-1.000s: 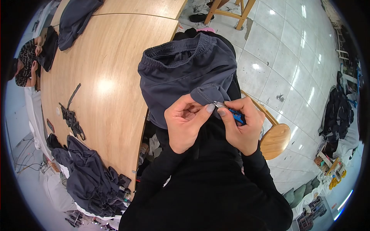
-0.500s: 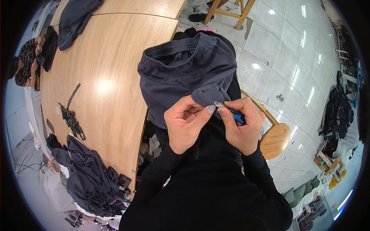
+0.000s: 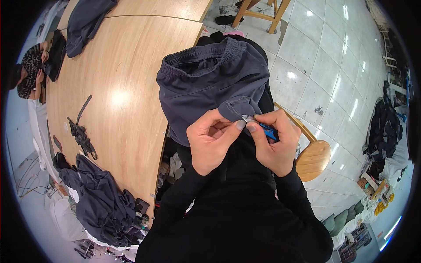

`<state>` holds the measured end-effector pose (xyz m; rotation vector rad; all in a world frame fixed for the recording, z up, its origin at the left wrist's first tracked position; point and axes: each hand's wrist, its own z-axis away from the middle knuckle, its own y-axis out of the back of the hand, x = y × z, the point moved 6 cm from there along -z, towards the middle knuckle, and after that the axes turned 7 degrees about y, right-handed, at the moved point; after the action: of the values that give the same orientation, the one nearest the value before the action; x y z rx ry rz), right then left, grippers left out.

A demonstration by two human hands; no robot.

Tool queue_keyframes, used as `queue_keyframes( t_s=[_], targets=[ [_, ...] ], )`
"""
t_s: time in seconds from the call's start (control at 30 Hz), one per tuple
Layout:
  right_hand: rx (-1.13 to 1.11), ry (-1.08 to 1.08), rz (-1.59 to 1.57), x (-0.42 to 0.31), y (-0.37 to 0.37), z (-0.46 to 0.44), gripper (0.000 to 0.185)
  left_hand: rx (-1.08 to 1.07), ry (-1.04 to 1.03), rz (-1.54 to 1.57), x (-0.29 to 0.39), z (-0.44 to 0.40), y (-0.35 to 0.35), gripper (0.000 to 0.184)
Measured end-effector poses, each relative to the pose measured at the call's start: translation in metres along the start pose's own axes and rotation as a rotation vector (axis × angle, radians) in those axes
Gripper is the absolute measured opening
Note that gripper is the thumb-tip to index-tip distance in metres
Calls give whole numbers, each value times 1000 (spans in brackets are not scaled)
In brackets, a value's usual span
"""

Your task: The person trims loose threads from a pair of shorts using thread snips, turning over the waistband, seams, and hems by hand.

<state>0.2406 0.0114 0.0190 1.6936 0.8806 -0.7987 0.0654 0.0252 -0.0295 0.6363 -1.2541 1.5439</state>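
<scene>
Dark grey elastic-waisted pants [image 3: 206, 92] lie across my lap, beside the table edge. My left hand [image 3: 212, 140] is closed, pinching a stitched hem of the pants between thumb and fingers. In my right hand [image 3: 278, 142] are small thread snips [image 3: 269, 131] with blue handles. Their metal blades point left and meet the hem close to my left thumb tip. Whether the blades touch thread or cloth cannot be made out.
At left stands a wooden table [image 3: 127, 79] bearing a heap of dark garments [image 3: 103, 197], black straps [image 3: 80, 136] and another dark garment [image 3: 87, 26]. Another person [image 3: 33, 70] works at its far side. A round wooden stool [image 3: 313, 160] is at my right, on the tiled floor.
The snips' blades have shifted very slightly at the hem. Both hands and the pants stay nearly in place. The other person's hands have moved a little.
</scene>
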Motion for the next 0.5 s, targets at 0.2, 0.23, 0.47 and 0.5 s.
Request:
queue_keyframes(
  t_s=[0.2, 0.23, 0.47, 0.5],
  targets=[
    [-1, -14, -13, 3, 0, 2, 23, -7, -19, -29, 1, 1, -1, 26],
    [-1, -18, -15, 3, 0, 2, 23, -7, -20, -25, 0, 1, 0, 26],
    [15, -186, -183, 24, 2, 4, 27, 8, 34, 59, -4, -3, 2, 25],
    [18, -239, -244, 28, 3, 3, 29, 16, 37, 65, -4, -4, 4, 25]
  ],
)
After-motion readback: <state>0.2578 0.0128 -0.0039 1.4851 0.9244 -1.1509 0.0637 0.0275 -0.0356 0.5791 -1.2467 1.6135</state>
